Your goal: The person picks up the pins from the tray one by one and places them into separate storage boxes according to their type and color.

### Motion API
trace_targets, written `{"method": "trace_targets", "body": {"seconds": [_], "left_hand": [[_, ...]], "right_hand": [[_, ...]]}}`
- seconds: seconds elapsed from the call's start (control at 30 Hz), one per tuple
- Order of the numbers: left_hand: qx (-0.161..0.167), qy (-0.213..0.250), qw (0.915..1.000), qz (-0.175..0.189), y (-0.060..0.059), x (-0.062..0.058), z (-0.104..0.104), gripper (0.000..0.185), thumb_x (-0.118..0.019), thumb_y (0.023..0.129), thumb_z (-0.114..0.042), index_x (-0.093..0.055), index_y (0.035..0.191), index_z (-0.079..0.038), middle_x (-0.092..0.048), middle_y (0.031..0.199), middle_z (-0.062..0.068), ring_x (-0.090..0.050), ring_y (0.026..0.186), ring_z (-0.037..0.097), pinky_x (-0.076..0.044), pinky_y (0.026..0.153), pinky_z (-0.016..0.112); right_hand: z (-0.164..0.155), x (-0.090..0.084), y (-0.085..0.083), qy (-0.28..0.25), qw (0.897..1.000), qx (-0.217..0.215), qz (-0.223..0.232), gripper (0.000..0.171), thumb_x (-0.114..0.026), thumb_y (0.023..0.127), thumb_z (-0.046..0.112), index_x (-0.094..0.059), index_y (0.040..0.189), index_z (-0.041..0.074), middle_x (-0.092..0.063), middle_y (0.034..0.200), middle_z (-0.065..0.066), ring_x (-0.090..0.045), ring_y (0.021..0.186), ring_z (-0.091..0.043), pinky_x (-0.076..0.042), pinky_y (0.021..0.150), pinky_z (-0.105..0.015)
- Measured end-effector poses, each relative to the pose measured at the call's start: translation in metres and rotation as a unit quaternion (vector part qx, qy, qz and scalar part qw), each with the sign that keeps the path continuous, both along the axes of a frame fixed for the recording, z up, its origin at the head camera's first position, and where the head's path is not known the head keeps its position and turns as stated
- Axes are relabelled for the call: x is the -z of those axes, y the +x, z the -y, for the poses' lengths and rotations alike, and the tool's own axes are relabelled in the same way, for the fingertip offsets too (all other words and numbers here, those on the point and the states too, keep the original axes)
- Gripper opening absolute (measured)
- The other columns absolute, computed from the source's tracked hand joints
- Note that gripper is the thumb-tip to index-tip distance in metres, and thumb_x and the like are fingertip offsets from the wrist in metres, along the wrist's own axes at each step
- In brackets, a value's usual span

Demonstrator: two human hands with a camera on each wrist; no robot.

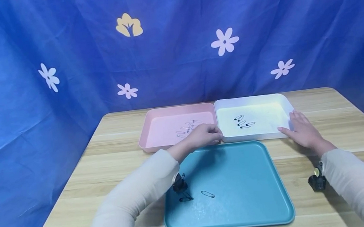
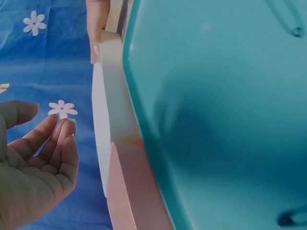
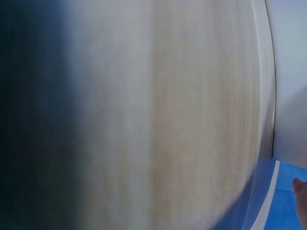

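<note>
My left hand (image 1: 204, 135) hovers over the meeting front corners of the pink tray (image 1: 157, 132) and the white tray (image 1: 256, 137). Its fingers are loosely bent, and in the left wrist view a gap shows between thumb and fingertips, with nothing held. At the white tray's right end, my right hand (image 1: 303, 131) rests with fairly straight fingers on the rim. Several black safety pins (image 1: 241, 123) lie in the white tray, and several silver safety pins (image 1: 181, 133) in the pink one. In the teal tray (image 1: 238, 184) are a safety pin (image 1: 207, 194) and others partly behind the left wrist.
The teal tray lies in front of the two side-by-side trays on the wooden table (image 1: 108, 171). A blue curtain (image 1: 177, 62) with flower shapes hangs behind. Black wrist-worn devices (image 1: 317, 181) hang below the sleeves. Blurred wood fills most of the right wrist view.
</note>
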State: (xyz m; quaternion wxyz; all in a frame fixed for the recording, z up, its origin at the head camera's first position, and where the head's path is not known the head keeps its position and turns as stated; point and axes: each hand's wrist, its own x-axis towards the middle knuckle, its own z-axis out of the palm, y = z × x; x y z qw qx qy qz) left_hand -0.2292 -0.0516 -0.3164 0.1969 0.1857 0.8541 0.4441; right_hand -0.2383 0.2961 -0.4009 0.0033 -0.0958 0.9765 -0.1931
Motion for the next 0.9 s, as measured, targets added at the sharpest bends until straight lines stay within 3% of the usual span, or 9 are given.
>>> {"method": "trace_targets", "body": {"seconds": [0.2,0.4,0.9], "left_hand": [[0.017,-0.012,0.9995,-0.024,0.012,0.004,0.021,0.018,-0.056,0.083,-0.016,-0.061,0.094,-0.003,-0.060,0.083,0.001,-0.054,0.080,0.015,-0.044,0.072,0.025],[0.038,-0.011,0.9992,-0.012,0.026,0.012,0.036,0.019,-0.058,0.082,-0.014,-0.060,0.096,-0.002,-0.060,0.087,-0.001,-0.052,0.082,0.013,-0.043,0.078,0.027],[0.105,-0.043,0.9935,0.010,0.059,0.041,0.055,0.018,-0.064,0.075,-0.010,-0.062,0.092,-0.004,-0.061,0.079,-0.004,-0.056,0.075,0.009,-0.045,0.068,0.021]], "right_hand": [[-0.001,0.001,-0.001,0.000,1.000,0.000,-0.003,0.085,-0.033,0.088,0.051,0.000,0.129,-0.016,0.004,0.134,-0.034,0.006,0.124,-0.041,0.004,0.099,-0.050],[-0.001,0.002,-0.001,-0.002,1.000,0.001,-0.009,0.085,-0.033,0.087,0.050,-0.001,0.129,-0.017,0.002,0.134,-0.034,0.005,0.124,-0.042,0.003,0.099,-0.051],[0.000,0.002,0.000,0.001,1.000,0.000,-0.013,0.085,-0.033,0.087,0.050,-0.001,0.129,-0.017,0.002,0.134,-0.035,0.006,0.124,-0.041,0.003,0.098,-0.051]]}}
